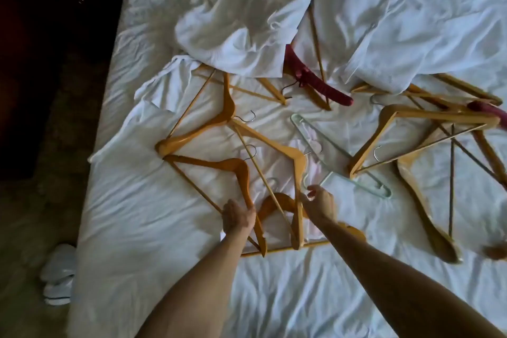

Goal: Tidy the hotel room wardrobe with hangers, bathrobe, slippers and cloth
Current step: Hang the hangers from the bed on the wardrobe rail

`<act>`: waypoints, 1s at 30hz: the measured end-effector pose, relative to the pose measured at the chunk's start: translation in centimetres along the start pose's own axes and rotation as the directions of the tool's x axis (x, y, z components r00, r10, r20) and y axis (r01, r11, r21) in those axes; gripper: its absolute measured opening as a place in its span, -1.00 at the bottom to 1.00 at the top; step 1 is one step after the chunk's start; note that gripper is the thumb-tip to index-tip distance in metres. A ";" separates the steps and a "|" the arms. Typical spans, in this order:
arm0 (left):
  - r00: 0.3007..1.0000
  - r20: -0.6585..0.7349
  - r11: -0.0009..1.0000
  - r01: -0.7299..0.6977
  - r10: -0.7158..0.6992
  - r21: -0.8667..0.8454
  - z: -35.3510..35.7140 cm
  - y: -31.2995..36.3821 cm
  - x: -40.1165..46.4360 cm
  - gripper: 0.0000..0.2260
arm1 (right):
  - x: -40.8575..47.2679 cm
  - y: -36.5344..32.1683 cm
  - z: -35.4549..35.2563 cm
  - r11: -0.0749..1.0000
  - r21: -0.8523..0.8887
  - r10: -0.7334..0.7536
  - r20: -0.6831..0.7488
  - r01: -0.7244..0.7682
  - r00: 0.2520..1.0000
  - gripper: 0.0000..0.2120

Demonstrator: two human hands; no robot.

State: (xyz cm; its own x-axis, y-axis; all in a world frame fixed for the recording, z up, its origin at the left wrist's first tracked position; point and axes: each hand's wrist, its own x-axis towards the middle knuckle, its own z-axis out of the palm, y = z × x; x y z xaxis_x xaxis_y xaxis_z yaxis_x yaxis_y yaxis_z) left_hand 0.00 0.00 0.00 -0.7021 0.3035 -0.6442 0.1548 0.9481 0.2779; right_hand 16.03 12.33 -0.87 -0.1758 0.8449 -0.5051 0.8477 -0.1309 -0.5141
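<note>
Two hands work the wooden hangers (233, 129) tangled near the bed's (164, 269) edge, the left hand (238, 217) gripping one hanger's arm, the right hand (319, 204) loosely curled, grip unclear, likely gathering them, with two robes (247, 25) beyond and slippers (59, 274) on the floor.

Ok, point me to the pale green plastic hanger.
Head view, right of centre on the bed: the pale green plastic hanger lies between wooden hangers, just beyond the right hand.

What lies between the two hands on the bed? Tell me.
Head view: between the left hand and the right hand, overlapping orange wooden hangers lie on the white bedsheet.
</note>
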 end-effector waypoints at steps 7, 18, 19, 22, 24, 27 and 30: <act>0.999 -0.046 0.995 -0.033 0.029 -0.098 2.8 0.7 4.6 -0.63 | 3.9 -0.9 4.9 0.999 0.047 0.020 0.025 -0.021 0.999 -0.84; 0.983 -0.184 0.835 -0.119 0.021 -0.538 -4.1 -3.5 -3.2 -0.78 | -5.9 -3.4 3.9 0.848 0.494 0.042 0.299 -0.192 0.953 -0.85; 0.981 -0.193 0.820 -0.127 0.021 -0.558 -5.5 -3.8 -4.4 -0.77 | -7.1 -4.3 3.0 0.832 0.518 0.045 0.292 -0.198 0.955 -0.84; 0.987 -0.161 0.793 -0.119 0.028 -0.597 -9.6 -4.4 -7.6 -0.76 | -10.4 -6.6 0.2 0.768 0.590 0.066 0.312 -0.248 0.948 -0.84; 0.991 -0.128 0.777 -0.115 0.045 -0.618 -11.6 -4.4 -9.6 -0.78 | -12.1 -7.2 -1.1 0.747 0.612 0.040 0.346 -0.258 0.937 -0.87; 0.981 -0.165 0.787 -0.184 0.106 -0.589 -12.8 -4.6 -10.8 -0.77 | -13.6 -6.9 -1.3 0.840 0.520 -0.051 0.355 -0.152 0.933 -0.87; 0.975 -0.169 0.807 -0.212 0.141 -0.551 -11.9 -4.8 -10.0 -0.75 | -13.4 -5.3 0.4 0.917 0.396 -0.083 0.325 -0.056 0.942 -0.88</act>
State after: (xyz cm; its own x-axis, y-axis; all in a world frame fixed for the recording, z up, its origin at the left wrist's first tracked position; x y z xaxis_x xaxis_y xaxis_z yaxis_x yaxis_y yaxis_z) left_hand -2.00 -8.71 13.65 -0.7805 0.4139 -0.4686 -0.1088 0.6481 0.7537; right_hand 13.74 1.51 8.36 -0.3982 0.6385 -0.6586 0.5890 -0.3724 -0.7172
